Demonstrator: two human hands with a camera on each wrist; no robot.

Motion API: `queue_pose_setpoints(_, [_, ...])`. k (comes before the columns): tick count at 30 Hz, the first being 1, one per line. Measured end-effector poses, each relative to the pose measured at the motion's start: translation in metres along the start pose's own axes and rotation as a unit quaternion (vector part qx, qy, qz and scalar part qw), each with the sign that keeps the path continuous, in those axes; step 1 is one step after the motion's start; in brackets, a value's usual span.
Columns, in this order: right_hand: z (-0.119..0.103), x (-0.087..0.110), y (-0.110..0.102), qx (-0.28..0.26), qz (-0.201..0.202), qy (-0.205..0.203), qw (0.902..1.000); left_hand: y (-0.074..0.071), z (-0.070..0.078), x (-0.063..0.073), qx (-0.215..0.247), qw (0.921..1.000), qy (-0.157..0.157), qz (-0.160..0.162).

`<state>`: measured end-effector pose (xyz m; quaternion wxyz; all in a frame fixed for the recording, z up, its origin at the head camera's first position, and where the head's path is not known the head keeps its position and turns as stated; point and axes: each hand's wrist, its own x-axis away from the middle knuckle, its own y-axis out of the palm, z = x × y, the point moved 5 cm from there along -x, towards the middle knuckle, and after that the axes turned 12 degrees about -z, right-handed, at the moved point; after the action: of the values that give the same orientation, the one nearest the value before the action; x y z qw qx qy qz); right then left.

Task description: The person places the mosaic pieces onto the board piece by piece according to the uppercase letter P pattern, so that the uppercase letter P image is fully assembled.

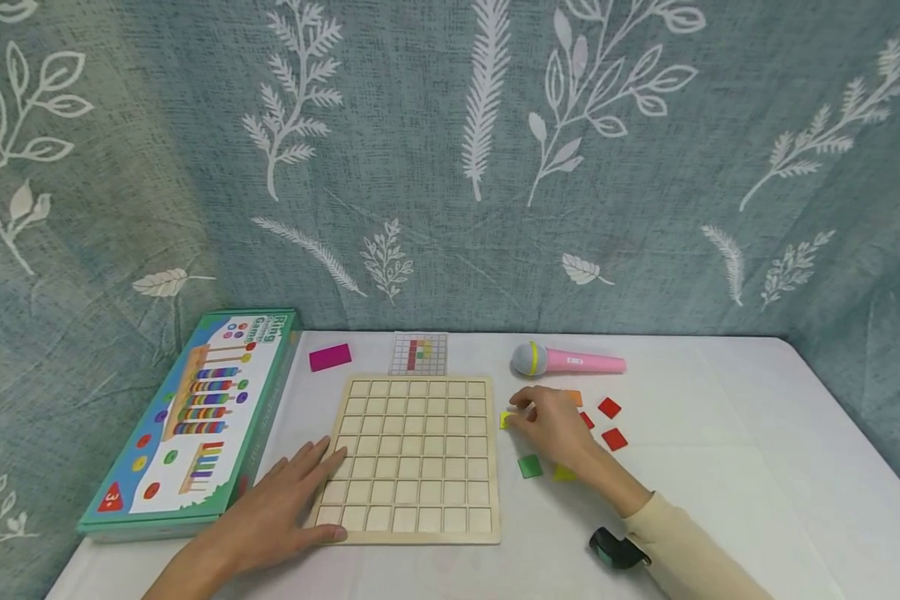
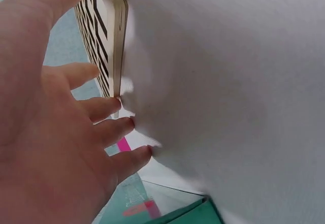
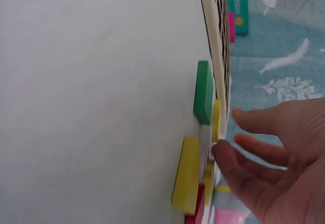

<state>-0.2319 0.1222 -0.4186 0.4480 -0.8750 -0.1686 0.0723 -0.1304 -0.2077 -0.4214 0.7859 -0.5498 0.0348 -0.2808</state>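
A square wooden grid board lies on the white table with bare compartments. My left hand rests at its left edge, fingers spread, thumb on the near left corner; the left wrist view shows the fingertips along the board's side. Right of the board, my right hand hovers over loose coloured square tiles. Its fingertips are right at a yellow tile beside the board. In the right wrist view a gap shows between thumb and fingers, with that yellow tile just beyond. A green tile lies nearer me.
Red tiles, an orange tile and another yellow tile lie around my right hand. Behind are a pink toy microphone, a pattern card and a magenta piece. A game box stands left; a black object sits by my right sleeve.
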Motion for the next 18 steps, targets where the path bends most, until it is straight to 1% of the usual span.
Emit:
queue_pose_setpoints(6, [-0.005,-0.002,0.003,-0.001,-0.005,0.012,0.9999,0.000,0.000,0.000,0.006,1.0000,0.004,-0.003])
queue_pose_setpoints(12, [-0.012,-0.002,0.003,0.019,-0.005,0.007,0.9998,0.001,0.000,0.000,0.005,1.0000,0.005,-0.005])
queue_pose_setpoints(18, [-0.015,-0.006,0.005,0.015,-0.010,0.005,0.9998,0.000,0.000,0.000,0.005,0.9999,0.003,-0.010])
